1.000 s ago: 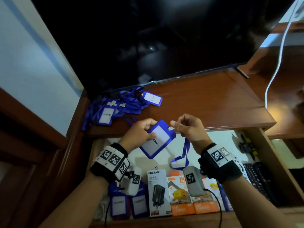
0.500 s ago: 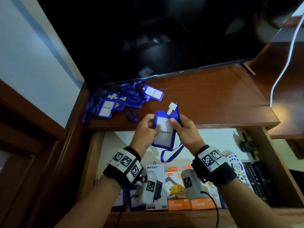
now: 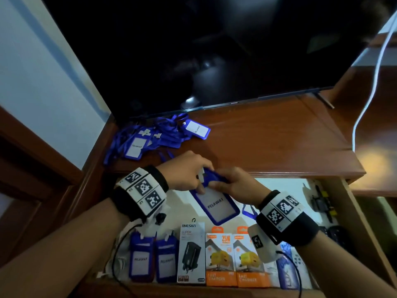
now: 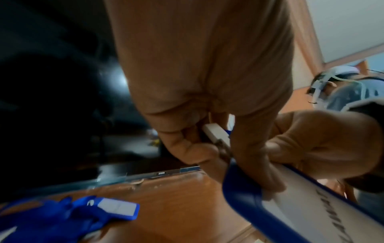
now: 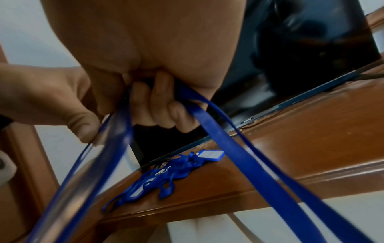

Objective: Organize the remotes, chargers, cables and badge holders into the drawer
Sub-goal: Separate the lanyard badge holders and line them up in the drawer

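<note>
1. Head view, nearest row of the drawer (image 3: 365, 229): you are already storing two badge holders (image 3: 152, 260) and three clearly visible charger boxes (image 3: 221, 258); the boxes further right are partly hidden by your wrist.
2. Remotes (image 3: 330, 231) are lying at the drawer's right side, too dark to count.
3. Above the drawer, your left hand (image 3: 185, 171) and right hand (image 3: 235, 182) are both gripping one more held badge holder (image 3: 216, 205), fingers clamped on its top and its lanyard (image 5: 239, 148).
4. Farthest, a tangled pile (image 3: 154, 136) is waiting on the tabletop (image 3: 268, 136): at least two holders showing, so the task is looking partly done.
</note>
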A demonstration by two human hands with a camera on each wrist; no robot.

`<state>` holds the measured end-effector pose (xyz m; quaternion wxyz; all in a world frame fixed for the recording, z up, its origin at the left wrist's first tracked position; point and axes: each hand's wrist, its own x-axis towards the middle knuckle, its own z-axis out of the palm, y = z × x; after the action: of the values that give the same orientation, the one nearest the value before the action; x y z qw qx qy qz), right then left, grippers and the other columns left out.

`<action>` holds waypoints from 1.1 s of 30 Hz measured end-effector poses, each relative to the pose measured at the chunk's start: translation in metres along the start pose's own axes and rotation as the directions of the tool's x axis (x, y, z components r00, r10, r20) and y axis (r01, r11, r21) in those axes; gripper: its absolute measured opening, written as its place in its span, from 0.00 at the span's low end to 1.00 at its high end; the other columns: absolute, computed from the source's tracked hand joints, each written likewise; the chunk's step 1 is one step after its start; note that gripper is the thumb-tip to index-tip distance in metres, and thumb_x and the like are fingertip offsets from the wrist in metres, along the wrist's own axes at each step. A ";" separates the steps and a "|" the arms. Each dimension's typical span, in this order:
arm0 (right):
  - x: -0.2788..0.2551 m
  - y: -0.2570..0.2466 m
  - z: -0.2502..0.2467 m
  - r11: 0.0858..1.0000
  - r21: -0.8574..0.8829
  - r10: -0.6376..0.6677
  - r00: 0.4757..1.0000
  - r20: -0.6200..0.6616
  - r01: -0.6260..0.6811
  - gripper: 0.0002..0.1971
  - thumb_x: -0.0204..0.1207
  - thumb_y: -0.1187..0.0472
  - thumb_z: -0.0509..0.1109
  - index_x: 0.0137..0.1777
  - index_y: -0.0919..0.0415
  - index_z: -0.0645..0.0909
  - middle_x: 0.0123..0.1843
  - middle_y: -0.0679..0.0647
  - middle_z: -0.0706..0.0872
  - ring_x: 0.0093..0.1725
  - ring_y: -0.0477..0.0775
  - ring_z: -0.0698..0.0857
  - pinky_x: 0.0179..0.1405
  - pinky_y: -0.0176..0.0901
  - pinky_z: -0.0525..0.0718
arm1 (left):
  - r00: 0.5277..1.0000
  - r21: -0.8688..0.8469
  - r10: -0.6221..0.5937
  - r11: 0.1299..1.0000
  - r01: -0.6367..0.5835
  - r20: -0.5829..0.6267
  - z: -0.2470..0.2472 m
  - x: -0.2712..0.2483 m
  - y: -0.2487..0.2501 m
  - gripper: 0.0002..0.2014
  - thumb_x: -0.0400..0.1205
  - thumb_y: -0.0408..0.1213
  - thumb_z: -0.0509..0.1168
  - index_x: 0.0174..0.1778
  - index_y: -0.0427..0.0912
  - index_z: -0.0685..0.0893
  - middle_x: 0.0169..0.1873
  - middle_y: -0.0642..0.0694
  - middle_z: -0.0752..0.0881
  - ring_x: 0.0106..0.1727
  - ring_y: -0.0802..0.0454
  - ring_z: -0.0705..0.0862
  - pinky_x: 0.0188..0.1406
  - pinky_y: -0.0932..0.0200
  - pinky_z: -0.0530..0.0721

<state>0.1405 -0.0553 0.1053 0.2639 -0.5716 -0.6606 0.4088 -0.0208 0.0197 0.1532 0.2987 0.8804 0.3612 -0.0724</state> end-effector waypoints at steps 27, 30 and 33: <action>0.003 -0.020 0.035 0.931 0.364 0.134 0.950 -0.280 -0.024 0.18 0.76 0.65 0.71 0.30 0.77 0.73 0.19 0.44 0.65 0.18 0.40 0.61 0.19 0.26 0.61 | 0.893 -0.675 -0.374 0.728 0.116 -0.250 -0.002 -0.049 -0.076 0.10 0.71 0.25 0.75 0.48 0.35 0.89 0.42 0.40 0.91 0.44 0.46 0.89 0.44 0.61 0.86; 0.008 -0.032 0.049 0.931 0.364 0.143 0.948 -0.283 -0.031 0.14 0.79 0.67 0.68 0.33 0.73 0.79 0.14 0.43 0.71 0.17 0.39 0.65 0.19 0.24 0.62 | 0.836 -0.773 -0.464 0.629 0.076 -0.295 -0.006 -0.056 -0.090 0.11 0.72 0.22 0.73 0.49 0.34 0.88 0.46 0.36 0.90 0.48 0.41 0.89 0.52 0.50 0.88; 0.014 -0.043 0.063 0.942 0.332 0.140 0.955 -0.260 -0.048 0.13 0.80 0.68 0.65 0.33 0.65 0.80 0.16 0.43 0.68 0.17 0.40 0.64 0.19 0.26 0.61 | 0.760 -0.801 -0.534 0.598 0.029 -0.371 -0.008 -0.059 -0.105 0.08 0.72 0.24 0.74 0.44 0.39 0.89 0.43 0.37 0.90 0.49 0.39 0.88 0.59 0.45 0.85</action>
<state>0.0634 -0.0573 0.1063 0.4245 -0.6040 -0.5126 0.4385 -0.1359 0.0476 0.1300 0.4954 0.5777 0.5718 0.3066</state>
